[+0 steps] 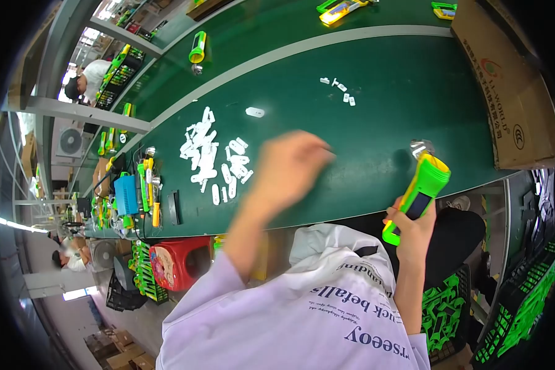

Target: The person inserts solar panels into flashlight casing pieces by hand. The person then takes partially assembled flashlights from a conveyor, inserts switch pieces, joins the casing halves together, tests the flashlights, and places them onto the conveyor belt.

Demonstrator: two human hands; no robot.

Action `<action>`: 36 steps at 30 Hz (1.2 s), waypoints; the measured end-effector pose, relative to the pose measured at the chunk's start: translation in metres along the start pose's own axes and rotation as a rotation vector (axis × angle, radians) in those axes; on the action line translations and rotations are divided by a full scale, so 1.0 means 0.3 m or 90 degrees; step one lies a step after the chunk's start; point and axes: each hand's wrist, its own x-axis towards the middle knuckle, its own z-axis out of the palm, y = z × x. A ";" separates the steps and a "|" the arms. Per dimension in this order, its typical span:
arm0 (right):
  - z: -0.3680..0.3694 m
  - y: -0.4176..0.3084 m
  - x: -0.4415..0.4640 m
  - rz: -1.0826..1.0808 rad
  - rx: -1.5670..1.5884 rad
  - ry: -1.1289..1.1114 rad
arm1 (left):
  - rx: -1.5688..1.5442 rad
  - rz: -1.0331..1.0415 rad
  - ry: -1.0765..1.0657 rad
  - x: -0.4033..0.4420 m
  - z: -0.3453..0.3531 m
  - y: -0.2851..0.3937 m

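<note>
My right hand [415, 225] is wrapped round a green and yellow flashlight body [428, 182] with a dark panel on its side. It is held tilted at the front edge of the green table, its wide open end facing away from me. Just beyond that end is a small shiny clear and silver part [422, 148]; whether it touches the flashlight is unclear. My left hand [293, 163] is over the middle of the table, smeared by motion, and its fingers cannot be made out. To its left lies a loose heap of small white plastic pieces [205, 151].
Several tiny white parts [342, 87] lie farther back, and a single white piece [255, 112] sits apart. A cardboard box [505, 92] stands at the right. At left are a blue box [126, 194] and more flashlights. A red stool [180, 262] and crates [515, 302] are below.
</note>
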 end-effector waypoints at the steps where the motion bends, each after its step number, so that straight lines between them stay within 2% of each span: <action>1: -0.025 0.008 0.006 0.019 0.033 -0.003 | 0.091 -0.039 0.063 0.014 -0.131 -0.075; 3: -0.059 0.013 0.024 0.046 0.037 0.022 | 0.219 -0.053 0.158 -0.001 -0.380 -0.290; 5: -0.071 -0.001 0.032 0.042 0.052 0.030 | 0.387 -0.222 0.108 -0.054 -0.557 -0.431; 7: -0.073 -0.015 0.038 0.037 0.048 0.033 | 0.225 -0.370 0.119 -0.089 -0.585 -0.459; 11: -0.058 -0.014 0.042 0.033 0.045 0.031 | 0.207 -0.379 0.108 -0.122 -0.519 -0.497; 13: -0.048 -0.006 0.039 0.033 0.041 0.015 | 0.293 -0.321 0.139 -0.119 -0.479 -0.536; 14: -0.048 -0.003 0.038 0.041 0.039 0.008 | 0.328 -0.334 0.142 -0.116 -0.470 -0.550; 19: -0.056 -0.001 0.031 0.039 0.046 0.008 | 0.256 -0.382 0.158 -0.107 -0.477 -0.555; 25: -0.067 0.003 0.025 0.047 0.060 0.029 | 0.345 -0.326 0.169 -0.121 -0.459 -0.572; 26: -0.069 0.006 0.026 0.048 0.062 0.021 | 0.343 -0.325 0.166 -0.126 -0.455 -0.562; 28: -0.074 0.004 0.025 0.049 0.061 0.018 | 0.476 -0.235 0.159 -0.131 -0.447 -0.538; 31: -0.076 -0.001 0.020 0.049 0.058 0.018 | 0.459 -0.257 0.091 -0.117 -0.455 -0.538; 36: -0.076 -0.002 0.014 0.045 0.063 0.016 | 0.421 -0.296 0.060 -0.097 -0.471 -0.549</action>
